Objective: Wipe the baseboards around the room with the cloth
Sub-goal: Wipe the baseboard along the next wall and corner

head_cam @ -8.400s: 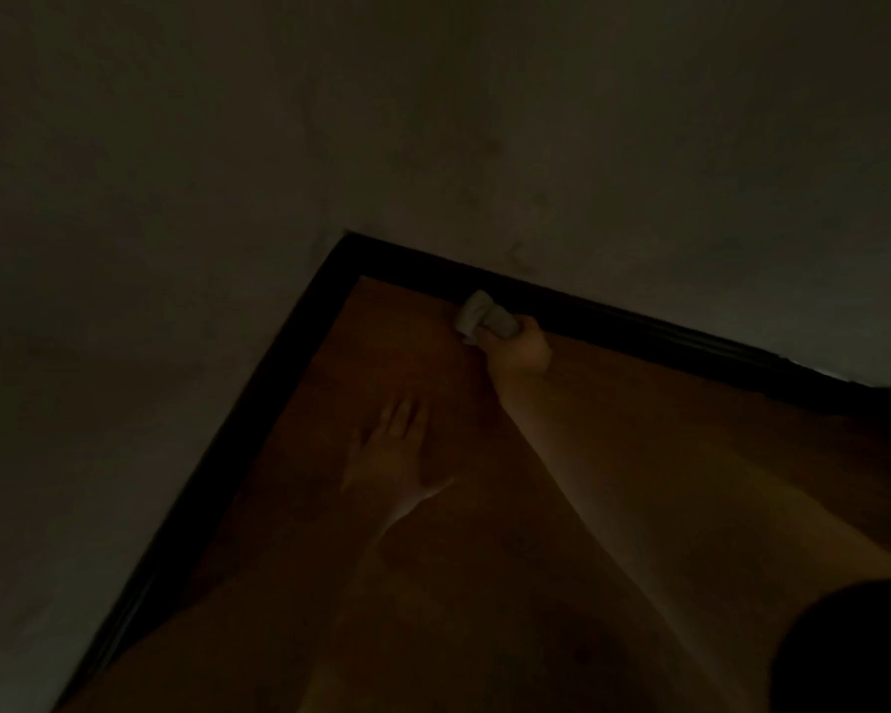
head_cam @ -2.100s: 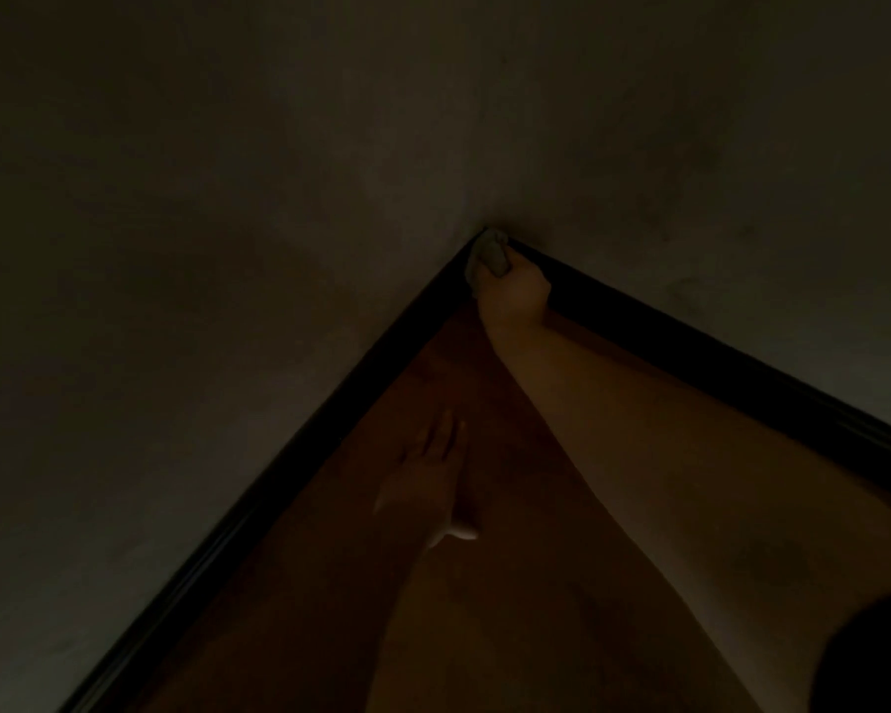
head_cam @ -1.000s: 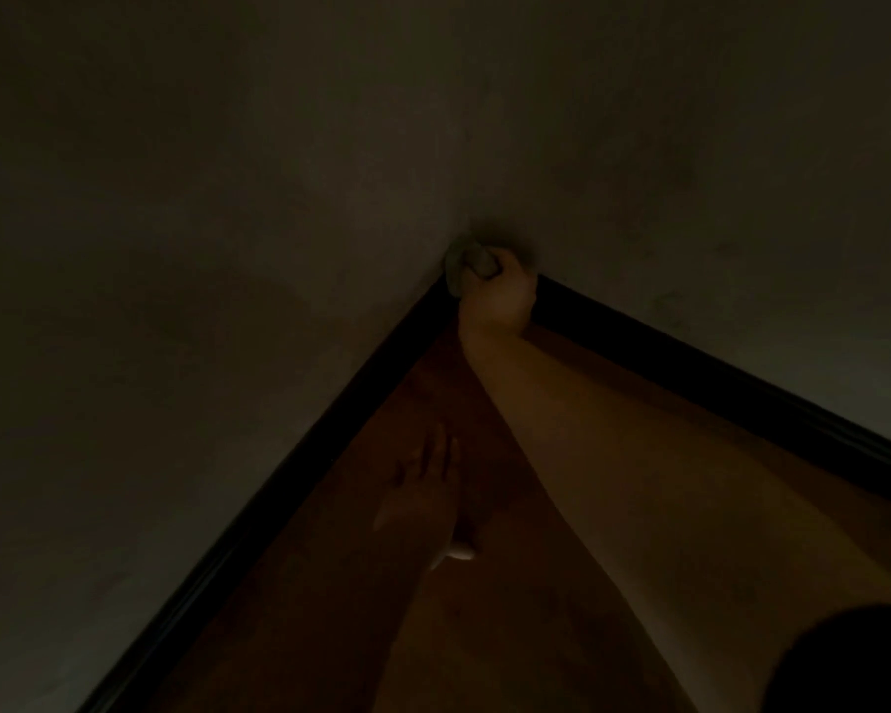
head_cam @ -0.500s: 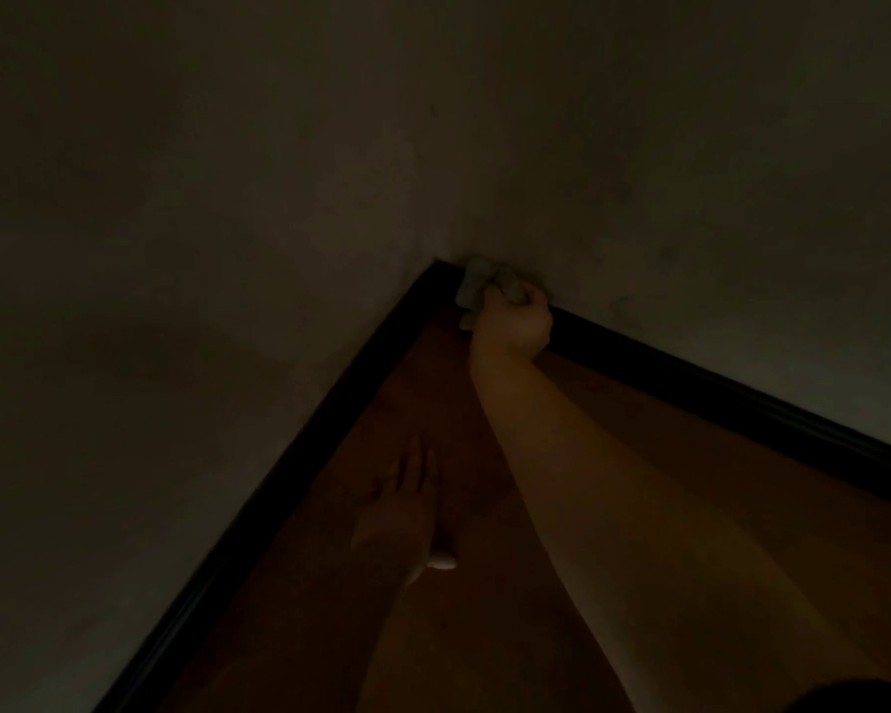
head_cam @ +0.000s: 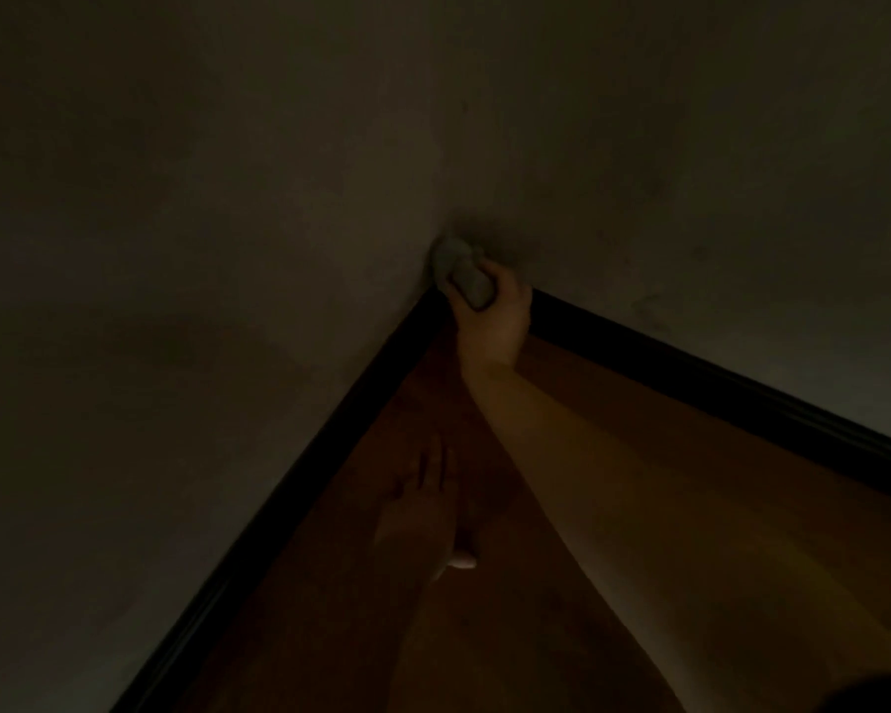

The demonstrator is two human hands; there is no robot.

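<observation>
The scene is very dim. My right hand (head_cam: pixel 495 316) grips a pale bunched cloth (head_cam: pixel 461 272) and holds it at the room's corner, where two runs of black baseboard meet. The left baseboard (head_cam: pixel 299 481) runs down toward the bottom left, and the right baseboard (head_cam: pixel 716 383) runs toward the right edge. The cloth sits at the top of the corner, partly against the wall. My left hand (head_cam: pixel 423 512) lies flat on the brown floor, fingers straight and pointing toward the corner.
Two plain grey walls (head_cam: pixel 227 249) close in the corner. The reddish-brown floor (head_cam: pixel 330 609) spreads between the baseboards toward me. A dark shape (head_cam: pixel 880 697) fills the bottom right corner of the view.
My right hand reached the corner with the cloth two seconds ago and has rubbed there since, shifting slightly; now the cloth sits a little higher against the wall. The left hand stays planted.
</observation>
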